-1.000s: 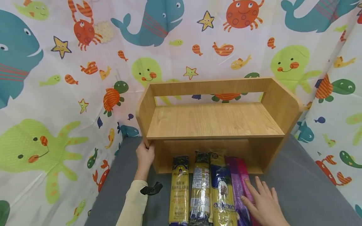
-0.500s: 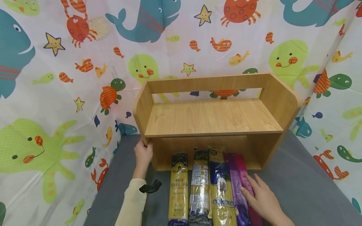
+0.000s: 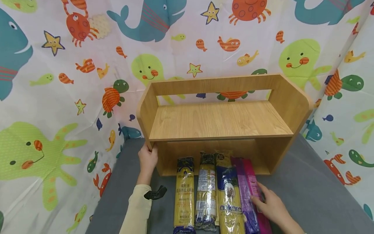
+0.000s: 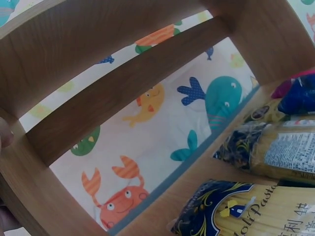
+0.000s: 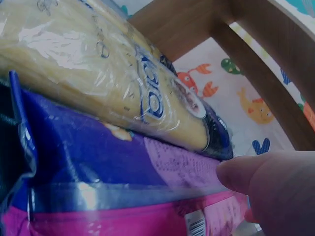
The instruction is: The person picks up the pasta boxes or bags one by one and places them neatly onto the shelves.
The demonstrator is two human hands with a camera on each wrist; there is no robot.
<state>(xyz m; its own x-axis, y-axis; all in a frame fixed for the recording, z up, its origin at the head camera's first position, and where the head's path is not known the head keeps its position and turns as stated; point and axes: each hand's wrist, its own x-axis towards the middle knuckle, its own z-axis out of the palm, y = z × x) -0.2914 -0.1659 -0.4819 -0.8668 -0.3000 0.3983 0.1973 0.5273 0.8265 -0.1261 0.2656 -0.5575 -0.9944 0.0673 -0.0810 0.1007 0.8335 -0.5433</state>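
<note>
Pink-purple packet (image 3: 246, 191), right thumb (image 3: 258, 202) atop, fingers (image 3: 264, 189) alongside

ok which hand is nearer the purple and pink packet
Right. The right hand holds the purple and pink packet at its right edge; the left hand is farther off, gripping the left side of the wooden shelf, with the other packets in between.

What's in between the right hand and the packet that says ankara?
The purple and pink packet is in between! The right hand touches it, and the ankara packet lies along its other side. The head view shows this.
</note>
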